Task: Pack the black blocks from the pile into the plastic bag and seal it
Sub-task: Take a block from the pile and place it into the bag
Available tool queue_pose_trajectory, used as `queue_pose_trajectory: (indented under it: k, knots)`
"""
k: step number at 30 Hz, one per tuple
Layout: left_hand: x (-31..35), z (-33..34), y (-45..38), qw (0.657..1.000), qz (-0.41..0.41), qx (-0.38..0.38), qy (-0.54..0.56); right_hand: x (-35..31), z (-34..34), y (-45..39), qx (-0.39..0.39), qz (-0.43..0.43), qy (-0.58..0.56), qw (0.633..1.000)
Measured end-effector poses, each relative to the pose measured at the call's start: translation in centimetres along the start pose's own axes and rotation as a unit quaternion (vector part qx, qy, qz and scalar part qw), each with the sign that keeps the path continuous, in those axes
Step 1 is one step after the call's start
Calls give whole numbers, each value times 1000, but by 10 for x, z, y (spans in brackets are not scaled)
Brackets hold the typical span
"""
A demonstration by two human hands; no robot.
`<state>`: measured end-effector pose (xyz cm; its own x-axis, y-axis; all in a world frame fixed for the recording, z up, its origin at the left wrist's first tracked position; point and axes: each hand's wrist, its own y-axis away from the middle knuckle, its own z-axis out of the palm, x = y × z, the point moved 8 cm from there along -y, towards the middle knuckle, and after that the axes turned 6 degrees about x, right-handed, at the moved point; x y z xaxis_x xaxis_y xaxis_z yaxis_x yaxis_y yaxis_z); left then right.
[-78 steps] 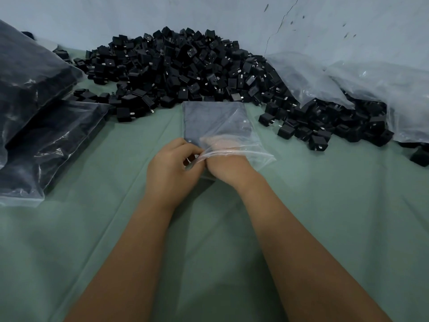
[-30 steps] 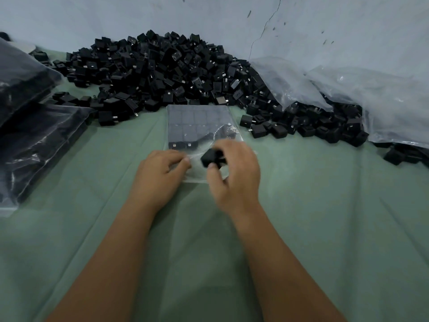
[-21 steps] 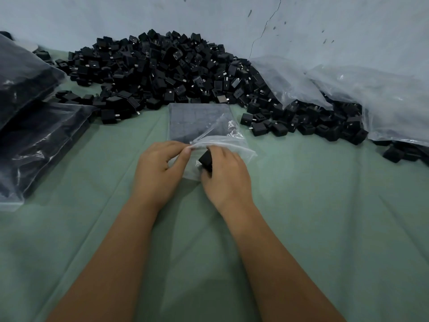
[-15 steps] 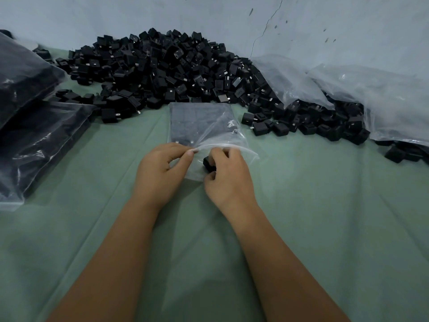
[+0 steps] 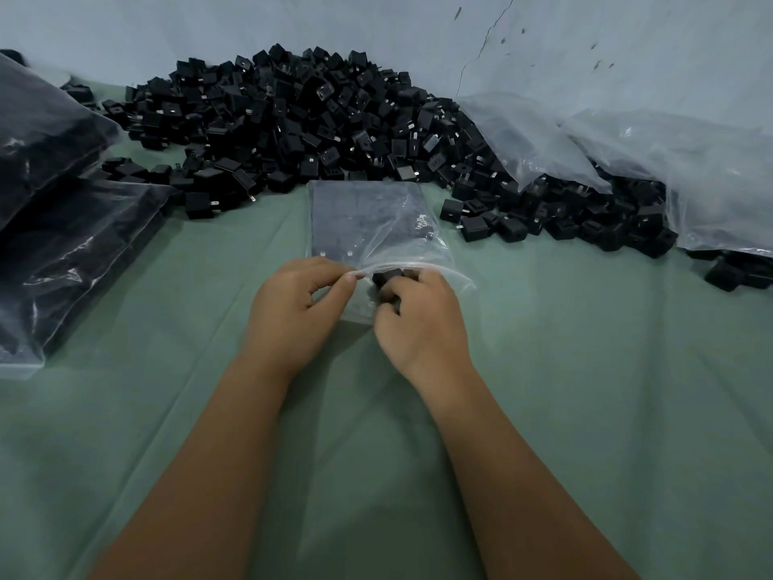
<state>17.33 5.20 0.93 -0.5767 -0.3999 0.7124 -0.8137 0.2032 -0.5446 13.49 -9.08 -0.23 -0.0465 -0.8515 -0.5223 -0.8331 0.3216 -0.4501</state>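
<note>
Your left hand [image 5: 293, 311] pinches the mouth of the clear plastic bag [image 5: 368, 228] while your right hand [image 5: 422, 324] grips a small black block [image 5: 387, 277] at its opening, on wrinkled green cloth [image 5: 585, 370], before the heaped black pile [image 5: 301, 119] against a cracked pale wall [image 5: 376, 23].

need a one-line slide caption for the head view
Left hand pinches the plastic bag mouth while right hand slips a black block inside.

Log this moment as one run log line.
left hand: pinches bag mouth | right hand: pushes black block into plastic bag | bag: unsealed | pile: behind
</note>
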Motion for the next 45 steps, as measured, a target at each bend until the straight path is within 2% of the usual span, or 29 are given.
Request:
queue_pose_trajectory:
  k: [7,12,17,21,23,25,27,28,29,31,33,35,37,39,40,42,45]
  knots:
    - [1,2,0,1000,11,-11,-15,-8,11,-8,-43,-33,33,998]
    - [3,4,0,999,15,-23,-35,-6,21,-18,-84,-25,64,994]
    - [2,4,-1,998,14,-30,-45,0,37,-25,-158,24,2,987]
    - [2,5,-1,998,7,-34,-46,3,35,-20,-154,17,-16,988]
    - [-1,4,-1,999,-5,-25,-46,-2,25,-17,-109,-47,46,992]
    - [-5,2,-2,998,-24,-14,-55,-17,-1,-16,16,-136,85,987]
    - [-11,3,-3,997,-52,-14,-63,-35,-37,-10,177,-234,36,955]
    - [-13,5,-4,995,-61,-29,-69,-39,-51,-6,239,-268,6,933]
    - [-14,9,-4,994,-61,-54,-78,-36,-58,-7,268,-281,-16,921]
    - [-13,18,-3,988,-46,-100,-104,-15,-65,-27,279,-221,-56,933]
    - [-13,21,-3,985,-39,-114,-123,29,-64,-56,254,-63,-123,957]
    - [-14,22,-4,983,-38,-118,-133,73,-49,-79,177,71,-155,969]
    - [-14,23,-4,983,-34,-119,-138,105,-26,-90,72,142,-131,979]
    - [-16,23,-4,984,-29,-112,-136,123,-7,-89,-19,177,-35,983]
    - [-16,23,-5,985,-26,-107,-136,127,-2,-89,-41,175,15,984]
    - [-18,23,-5,985,-26,-101,-138,126,3,-91,-47,151,70,985]
    - [-17,24,-5,985,-23,-101,-138,124,0,-93,-24,133,68,988]
